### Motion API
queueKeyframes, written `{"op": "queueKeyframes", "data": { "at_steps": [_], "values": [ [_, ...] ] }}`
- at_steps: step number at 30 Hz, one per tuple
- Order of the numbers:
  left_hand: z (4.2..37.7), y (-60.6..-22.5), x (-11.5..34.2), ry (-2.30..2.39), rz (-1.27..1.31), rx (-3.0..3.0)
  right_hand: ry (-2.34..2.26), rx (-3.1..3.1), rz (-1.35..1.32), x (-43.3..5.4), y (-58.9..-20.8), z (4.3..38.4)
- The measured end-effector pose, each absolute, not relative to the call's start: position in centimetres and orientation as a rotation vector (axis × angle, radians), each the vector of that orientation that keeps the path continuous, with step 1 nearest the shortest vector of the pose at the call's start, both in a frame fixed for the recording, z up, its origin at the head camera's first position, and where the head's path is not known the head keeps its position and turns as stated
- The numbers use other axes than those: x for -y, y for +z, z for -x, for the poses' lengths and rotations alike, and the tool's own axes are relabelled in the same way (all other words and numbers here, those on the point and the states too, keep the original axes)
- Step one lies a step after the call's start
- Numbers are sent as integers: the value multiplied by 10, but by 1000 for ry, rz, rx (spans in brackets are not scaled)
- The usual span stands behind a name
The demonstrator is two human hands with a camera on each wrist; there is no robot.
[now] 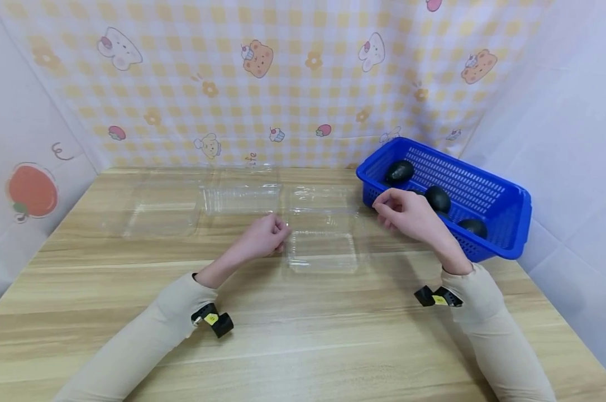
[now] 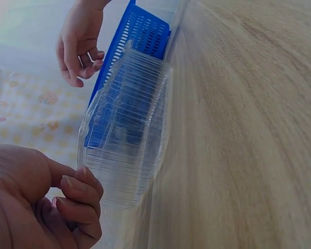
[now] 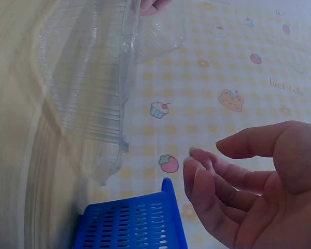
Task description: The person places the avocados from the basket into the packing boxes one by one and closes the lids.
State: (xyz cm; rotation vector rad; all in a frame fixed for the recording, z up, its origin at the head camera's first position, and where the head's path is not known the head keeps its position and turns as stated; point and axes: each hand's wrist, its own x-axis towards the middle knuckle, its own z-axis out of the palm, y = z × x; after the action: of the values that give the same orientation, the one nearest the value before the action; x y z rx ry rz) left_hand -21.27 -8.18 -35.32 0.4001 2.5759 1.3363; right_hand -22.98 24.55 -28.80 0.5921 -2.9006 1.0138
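Observation:
A clear plastic clamshell box (image 1: 323,251) with a raised, hinged lid (image 1: 324,196) stands on the table between my hands. My left hand (image 1: 266,235) pinches its left rim between thumb and curled fingers; the left wrist view shows the ribbed box wall (image 2: 129,114) beyond the fingertips. My right hand (image 1: 405,215) hovers by the near left side of a blue perforated basket (image 1: 504,209), fingers loosely bent with nothing between them, as the right wrist view confirms. Several dark oval fruits, seemingly avocados (image 1: 437,199), lie in the basket, some partly hidden by the right hand.
Another open clear clamshell box (image 1: 162,215) is at the left back of the wooden table (image 1: 303,335), with a further clear ribbed piece (image 1: 241,198) beside it. A checked curtain (image 1: 303,100) hangs behind the table; a pale wall (image 1: 579,167) stands at the right.

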Motion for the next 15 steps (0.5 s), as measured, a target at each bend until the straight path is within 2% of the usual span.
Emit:
{"op": "queueKeyframes", "data": {
  "at_steps": [15],
  "values": [
    [212,-352,82,1323,-421,-2579,882,2756,-489,-275,-274,231]
  ]
}}
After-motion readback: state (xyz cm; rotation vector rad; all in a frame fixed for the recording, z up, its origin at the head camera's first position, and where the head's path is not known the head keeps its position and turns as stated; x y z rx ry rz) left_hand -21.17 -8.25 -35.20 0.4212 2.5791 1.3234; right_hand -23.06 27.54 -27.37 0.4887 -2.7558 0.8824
